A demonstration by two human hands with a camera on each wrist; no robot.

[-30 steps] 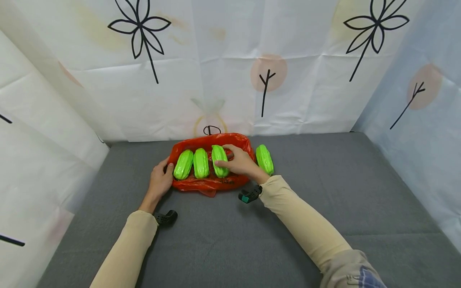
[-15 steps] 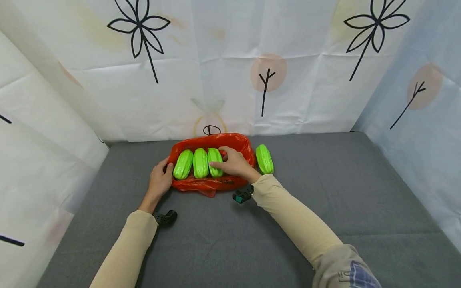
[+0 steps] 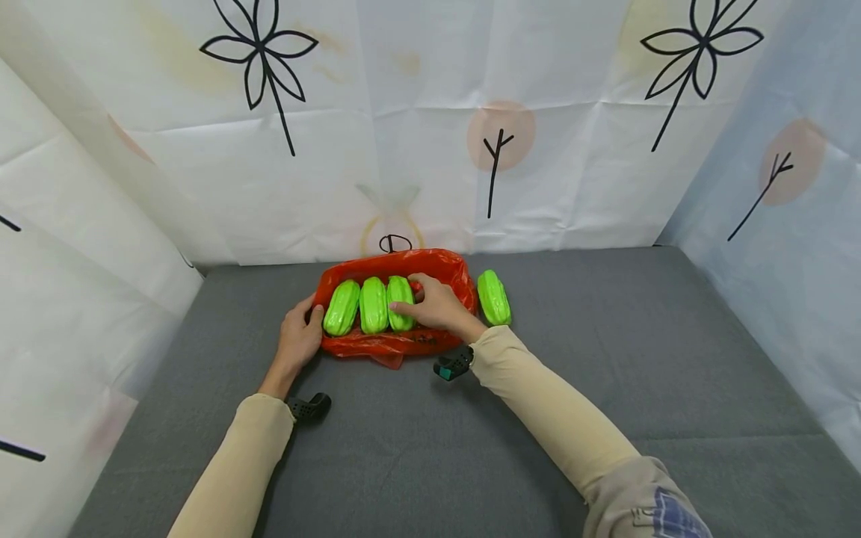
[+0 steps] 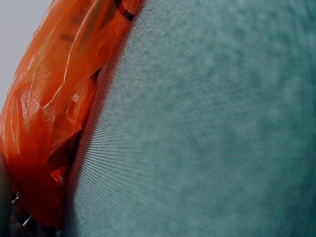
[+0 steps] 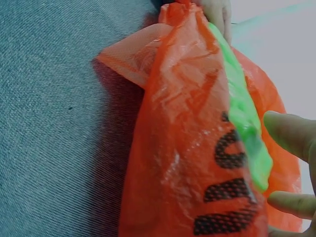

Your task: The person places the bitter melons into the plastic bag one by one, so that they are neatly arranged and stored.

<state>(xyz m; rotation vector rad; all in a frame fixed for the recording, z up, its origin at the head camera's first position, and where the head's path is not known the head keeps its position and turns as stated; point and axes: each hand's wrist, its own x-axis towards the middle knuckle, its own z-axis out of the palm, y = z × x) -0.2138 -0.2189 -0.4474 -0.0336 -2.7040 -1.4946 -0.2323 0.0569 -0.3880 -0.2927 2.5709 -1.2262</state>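
Observation:
A red plastic bag [image 3: 377,345] with black print sits at the back of the grey table, its mouth spread wide. Three lime-green, ridged oblong pieces lie side by side in it: a left one [image 3: 341,307], a middle one [image 3: 374,305] and a right one [image 3: 400,302]. My left hand [image 3: 300,335] holds the bag's left end, thumb at the rim. My right hand [image 3: 439,305] reaches over the bag's right side, its thumb across the right piece and its fingers at that piece's far end. The right wrist view shows thumb and fingers spread beside the green piece [image 5: 242,111].
Another lime-green oblong piece [image 3: 494,297] lies on the table just right of the bag. White printed cloth walls [image 3: 430,164] close off the back and both sides. The grey table [image 3: 403,448] stretches toward me under both forearms.
My right hand has moved a little left with the right green piece, which now lies against the middle one. Over the last half second both hands have stayed almost still.

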